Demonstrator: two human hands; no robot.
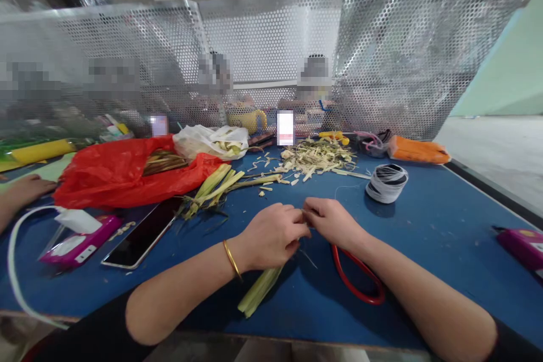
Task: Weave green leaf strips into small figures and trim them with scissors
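Note:
My left hand point(274, 235) is closed around a small bundle of pale green plant strips point(261, 291), whose cut ends point down toward the table's near edge. Against its fingertips, my right hand point(333, 219) is pinched shut, with fine white thread point(345, 188) arching behind its knuckles. A loose thread end point(309, 259) pokes out below the fingers; the exact pinch point is hidden. Under my right wrist lies a red looped handle point(360, 283), probably of scissors, its other part covered. The spool of white thread point(387, 184) stands to the right.
Plant scraps point(318, 155) are heaped beyond my hands. Longer strips point(216, 186) lie beside a red plastic bag point(114, 175). A dark phone point(144, 235) and a purple power strip point(80, 243) are left. Another person's hand point(25, 192) rests far left. A perforated metal screen point(271, 39) stands behind.

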